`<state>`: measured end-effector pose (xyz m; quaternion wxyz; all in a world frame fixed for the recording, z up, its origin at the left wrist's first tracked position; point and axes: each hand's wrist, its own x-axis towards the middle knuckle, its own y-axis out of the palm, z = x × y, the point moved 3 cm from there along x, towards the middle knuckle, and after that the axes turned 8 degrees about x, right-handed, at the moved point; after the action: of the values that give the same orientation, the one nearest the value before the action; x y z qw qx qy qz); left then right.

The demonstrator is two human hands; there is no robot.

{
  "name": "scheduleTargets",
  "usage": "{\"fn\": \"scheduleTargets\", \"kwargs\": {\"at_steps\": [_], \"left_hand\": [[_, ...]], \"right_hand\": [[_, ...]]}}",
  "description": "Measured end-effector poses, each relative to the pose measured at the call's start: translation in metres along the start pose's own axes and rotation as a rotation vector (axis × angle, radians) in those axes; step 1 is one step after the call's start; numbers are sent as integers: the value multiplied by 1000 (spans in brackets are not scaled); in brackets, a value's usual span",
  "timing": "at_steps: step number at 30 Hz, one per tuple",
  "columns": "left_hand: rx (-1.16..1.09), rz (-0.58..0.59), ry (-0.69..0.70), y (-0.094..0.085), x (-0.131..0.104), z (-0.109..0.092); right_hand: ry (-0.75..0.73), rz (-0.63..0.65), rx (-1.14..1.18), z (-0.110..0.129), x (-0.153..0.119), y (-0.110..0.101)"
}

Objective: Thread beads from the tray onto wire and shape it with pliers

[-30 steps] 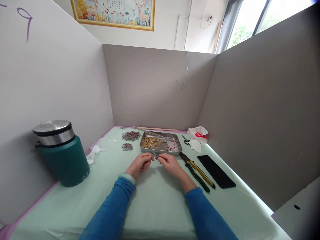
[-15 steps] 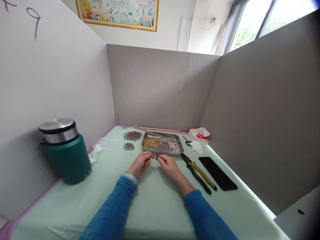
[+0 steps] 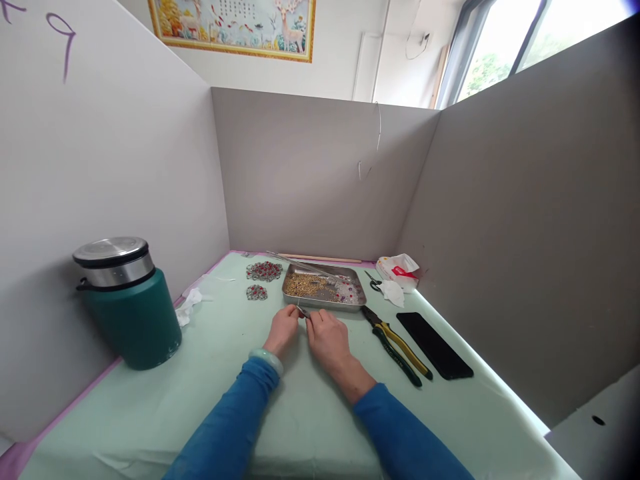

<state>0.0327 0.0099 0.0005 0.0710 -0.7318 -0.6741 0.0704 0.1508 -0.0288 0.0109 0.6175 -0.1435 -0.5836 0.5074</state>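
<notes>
My left hand (image 3: 283, 329), with a pale bangle at the wrist, is pinched on something too small to make out, just in front of the metal tray (image 3: 325, 306). Beside it, my right hand (image 3: 327, 337) is closed around a small metal tool (image 3: 303, 311) whose tip reaches my left fingertips. The tray holds gold-coloured beads (image 3: 304, 285) on the left and clear and red beads (image 3: 348, 291) on the right. Two piles of red-and-silver pieces, a larger one (image 3: 264, 271) and a smaller one (image 3: 257, 292), lie left of the tray.
Large pliers (image 3: 400, 347) and a black phone-like slab (image 3: 435, 345) lie to the right. Scissors (image 3: 373, 283), white tissue (image 3: 393, 293) and a tissue pack (image 3: 399, 270) are behind them. A green flask (image 3: 131, 313) stands at left, near crumpled tissue (image 3: 188, 307). Grey partitions (image 3: 320, 173) surround the table.
My right hand has moved left and turned, with its knuckles more on top. The two hands are closer together, and the tool now meets my left fingertips.
</notes>
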Motion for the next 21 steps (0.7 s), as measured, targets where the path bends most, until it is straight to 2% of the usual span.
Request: {"fn": "scheduleTargets", "kwargs": {"at_steps": [2,3,4,10,13,17,21], "left_hand": [[142,-163,97,-3,1,-2],[173,-203,134,-4,0,-3],[159,-195,142,-4,0,-4],[-175,153,-97,0,-3,-2],[-251,281,-137,-1,-5,-4],[-295,376,-144,-2,-8,-8],[-333,389,-125,-2,-10,-11]], "right_hand": [[-6,-2,-39,4,0,3],[-2,-2,-38,5,0,3],[4,-5,-23,5,0,3],[101,-56,306,-14,4,-10],[98,-7,453,-27,8,-15],[73,71,485,-33,11,-16],[115,94,351,-35,8,-13]]}}
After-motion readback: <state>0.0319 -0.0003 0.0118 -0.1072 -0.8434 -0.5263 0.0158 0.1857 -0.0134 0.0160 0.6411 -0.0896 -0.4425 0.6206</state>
